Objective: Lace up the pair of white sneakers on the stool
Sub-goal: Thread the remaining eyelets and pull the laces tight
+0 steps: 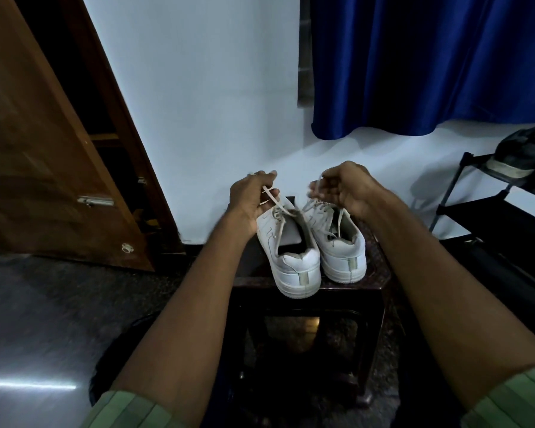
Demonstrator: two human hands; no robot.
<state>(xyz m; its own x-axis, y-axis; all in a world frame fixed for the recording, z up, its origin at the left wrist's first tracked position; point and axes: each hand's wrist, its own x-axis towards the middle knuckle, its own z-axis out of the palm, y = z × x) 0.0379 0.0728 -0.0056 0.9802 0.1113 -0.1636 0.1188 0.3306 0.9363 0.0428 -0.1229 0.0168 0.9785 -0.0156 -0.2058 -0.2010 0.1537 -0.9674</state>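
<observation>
A dark stool (374,273) stands at lower centre of the frame with two white sneakers (294,257) side by side on its top, heels toward the camera. Just above their toes, the left hand (250,199) pinches a lace (272,197); the right hand (343,186) curls its blurred fingers round another lace end.

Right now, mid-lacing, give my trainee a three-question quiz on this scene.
1. True or false: both white leather sneakers stand on the dark wooden stool.
2. Which hand pulls a cream shoelace off the left-side sneaker? A) left hand B) right hand
3. Fill in: the sneakers' heels point ____ the camera.

Key: 1 true; 2 A; 3 toward.
</observation>
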